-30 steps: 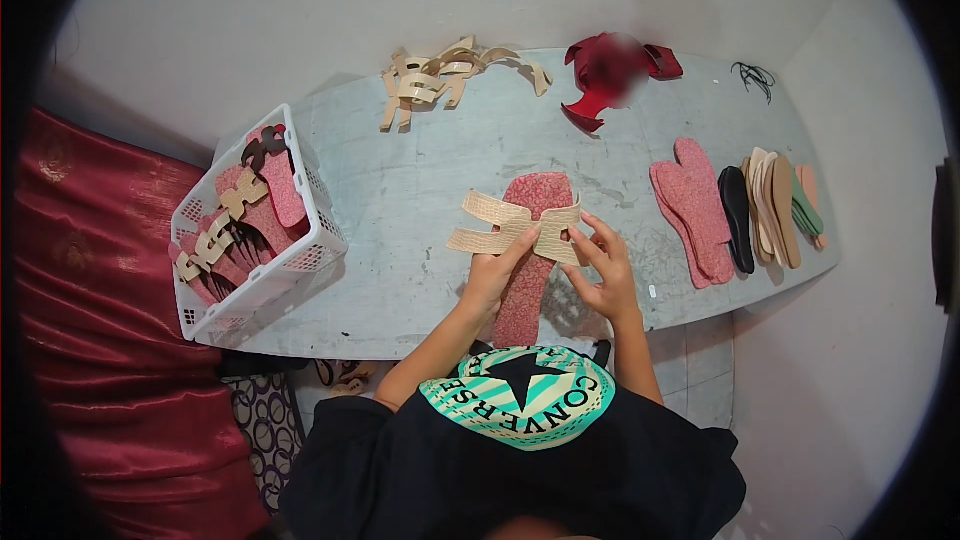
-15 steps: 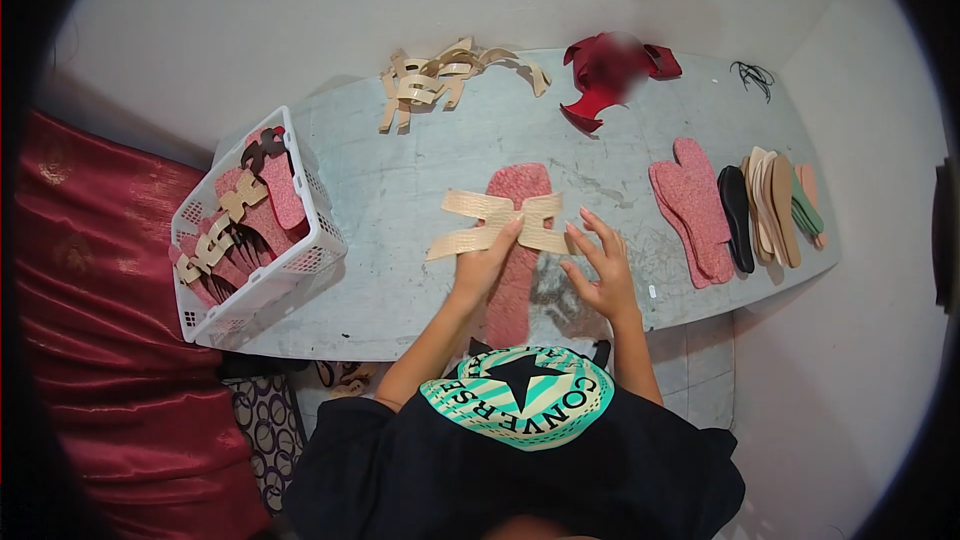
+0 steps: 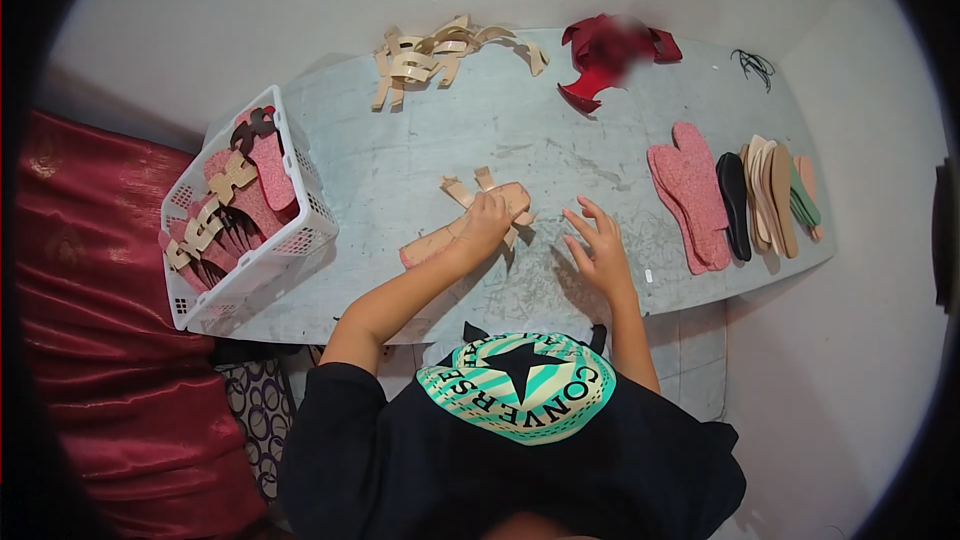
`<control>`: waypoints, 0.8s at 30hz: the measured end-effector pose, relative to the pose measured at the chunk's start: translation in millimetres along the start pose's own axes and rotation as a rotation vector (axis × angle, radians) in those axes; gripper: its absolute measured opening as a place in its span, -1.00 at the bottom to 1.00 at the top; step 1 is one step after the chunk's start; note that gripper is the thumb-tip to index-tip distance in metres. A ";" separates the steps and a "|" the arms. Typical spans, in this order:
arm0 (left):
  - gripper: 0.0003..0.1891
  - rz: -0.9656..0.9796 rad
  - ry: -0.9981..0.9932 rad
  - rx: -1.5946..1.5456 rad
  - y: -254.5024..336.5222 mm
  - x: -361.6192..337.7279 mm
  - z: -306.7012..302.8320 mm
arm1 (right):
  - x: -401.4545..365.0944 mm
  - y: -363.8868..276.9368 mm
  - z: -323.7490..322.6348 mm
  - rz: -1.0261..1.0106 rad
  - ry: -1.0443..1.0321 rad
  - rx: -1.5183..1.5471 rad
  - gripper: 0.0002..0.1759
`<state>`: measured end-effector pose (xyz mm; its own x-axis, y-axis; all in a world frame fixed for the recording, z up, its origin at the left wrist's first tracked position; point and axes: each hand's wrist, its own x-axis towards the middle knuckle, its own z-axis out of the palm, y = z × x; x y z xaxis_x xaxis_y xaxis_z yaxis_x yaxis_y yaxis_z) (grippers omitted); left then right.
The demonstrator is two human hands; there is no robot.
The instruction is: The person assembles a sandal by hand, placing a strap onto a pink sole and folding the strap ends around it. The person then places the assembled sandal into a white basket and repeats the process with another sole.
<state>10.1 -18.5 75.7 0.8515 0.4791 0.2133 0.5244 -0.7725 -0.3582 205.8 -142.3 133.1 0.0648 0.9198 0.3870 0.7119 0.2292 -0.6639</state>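
Note:
The sandal sole [image 3: 435,244] is turned over, its tan underside up with a pink edge, slanting across the middle of the table. Pale cream woven straps [image 3: 456,189] stick out from beneath its sides. My left hand [image 3: 484,226] is closed on the sole and straps near the sole's upper end; its fingertips are partly hidden. Off to the right, my right hand [image 3: 600,250] hovers with its fingers spread and nothing in it.
A white plastic basket [image 3: 290,260] holding sandals with straps stands on the table's left. Cream straps [image 3: 415,65] and red straps [image 3: 595,80] lie at the back. Pink soles [image 3: 685,205], a black sole [image 3: 735,210] and beige soles [image 3: 782,205] line the right side.
The sole has been flipped from its pink face to its tan underside and turned aslant, with the straps now underneath. My right hand stays apart from it, fingers still spread.

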 end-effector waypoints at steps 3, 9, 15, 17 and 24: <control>-0.81 0.033 -0.008 0.146 9.8 -3.4 0.3 | -9.2 13.6 4.5 0.035 -0.041 -0.020 -0.54; -0.81 0.088 0.023 0.111 11.0 -12.6 10.4 | -13.4 29.1 23.0 0.088 -0.103 0.040 -0.54; -0.73 0.095 -0.059 0.093 13.1 -15.0 21.1 | 16.7 42.1 49.7 -0.034 -0.245 0.104 -0.46; -0.68 0.074 0.107 0.064 12.4 -15.2 26.1 | 28.7 45.8 59.5 -0.103 -0.326 0.099 -0.49; -0.64 0.075 0.042 0.139 15.1 -17.6 33.0 | 44.5 73.5 92.1 -0.325 -0.442 0.169 -0.57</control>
<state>2.8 -24.8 36.5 0.8891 0.4024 0.2183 0.4562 -0.7385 -0.4965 196.6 -55.2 42.6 -0.4629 0.8311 0.3082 0.5222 0.5367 -0.6628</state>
